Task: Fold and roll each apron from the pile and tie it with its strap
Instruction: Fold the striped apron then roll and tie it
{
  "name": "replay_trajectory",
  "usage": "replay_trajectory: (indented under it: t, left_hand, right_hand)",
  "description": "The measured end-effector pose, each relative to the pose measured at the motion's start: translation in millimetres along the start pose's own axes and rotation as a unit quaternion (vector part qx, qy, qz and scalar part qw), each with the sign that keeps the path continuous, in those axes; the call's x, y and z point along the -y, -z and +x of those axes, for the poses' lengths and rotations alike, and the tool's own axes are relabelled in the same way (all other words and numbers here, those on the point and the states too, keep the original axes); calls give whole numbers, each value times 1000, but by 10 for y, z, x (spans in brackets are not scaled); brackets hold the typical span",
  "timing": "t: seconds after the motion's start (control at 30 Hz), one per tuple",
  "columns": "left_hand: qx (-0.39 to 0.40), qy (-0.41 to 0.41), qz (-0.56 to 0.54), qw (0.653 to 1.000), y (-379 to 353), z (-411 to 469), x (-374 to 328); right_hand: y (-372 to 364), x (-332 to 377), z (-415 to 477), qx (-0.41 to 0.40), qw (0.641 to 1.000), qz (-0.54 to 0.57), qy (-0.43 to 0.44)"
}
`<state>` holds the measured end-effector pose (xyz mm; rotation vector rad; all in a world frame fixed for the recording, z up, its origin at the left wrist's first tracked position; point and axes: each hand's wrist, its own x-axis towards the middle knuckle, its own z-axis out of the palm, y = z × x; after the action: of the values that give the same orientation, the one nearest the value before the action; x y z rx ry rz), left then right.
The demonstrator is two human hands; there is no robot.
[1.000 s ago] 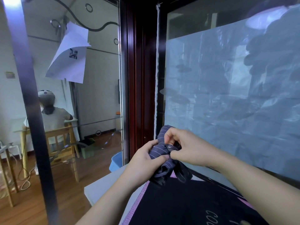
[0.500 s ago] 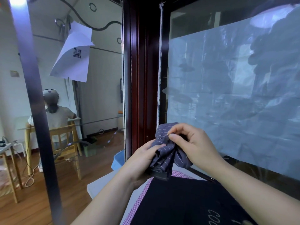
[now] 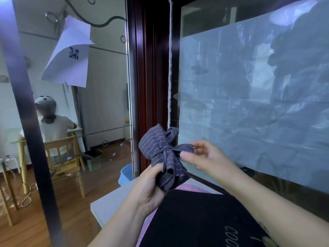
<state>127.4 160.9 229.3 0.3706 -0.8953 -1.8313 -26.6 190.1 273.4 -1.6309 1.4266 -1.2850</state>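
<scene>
Both hands [image 3: 149, 186] [image 3: 208, 157] aloft on rolled apron [image 3: 160, 145]

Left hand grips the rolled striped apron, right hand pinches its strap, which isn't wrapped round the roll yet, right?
No. The head view shows the strap already wrapped around the middle of the rolled striped apron; the left hand grips it and the right hand pinches the strap.

A paper sheet [image 3: 69, 56] hangs on glass [image 3: 106, 86], far left; beyond it, a person [image 3: 55, 125] sits on a wooden chair [image 3: 58, 142].
</scene>
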Motion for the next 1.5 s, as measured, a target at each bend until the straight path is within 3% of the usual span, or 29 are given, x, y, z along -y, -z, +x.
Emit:
replay_trajectory:
  t: [0.13,0.27,0.37,0.5,0.6,0.73,0.93,1.03,1.2,1.4,1.5]
  left_hand:
    - [8,35,-34,999,34,48,46]
    - [27,47,-66,996,84,158,15]
    - [60,62,-81,993,25,280,34]
    - [69,33,-77,994,-48,547,140]
    - [102,21,-59,993,-177,760,199]
    - [154,33,-24,987,-455,1099,289]
    - [254,62,115,958,-1279,1372,630]
    - [316,85,120,937,-1751,1386,895]
    - [406,142,4,903,-2413,1234,1052]
    - [417,205,-96,880,-2725,1199,1208]
    - [419,207,-94,879,-2687,1257,1183]
  right_hand:
    - [-63,-65,138,-1,998,-36,46]
    - [-47,-80,272,17,988,151,15]
    - [-49,-34,346,4,951,310,12]
    - [65,28,469,-7,918,397,15]
    - [299,55,555,-33,935,352,18]
    - [823,119,649,-61,975,214,31]
    - [1719,327,415,-161,985,-14,68]
    - [2133,402,86,-200,971,-116,66]
    - [2509,588,-337,-342,935,-72,53]
    - [2639,646,-606,-500,855,-119,67]
    - [2550,630,-608,-518,848,-83,67]
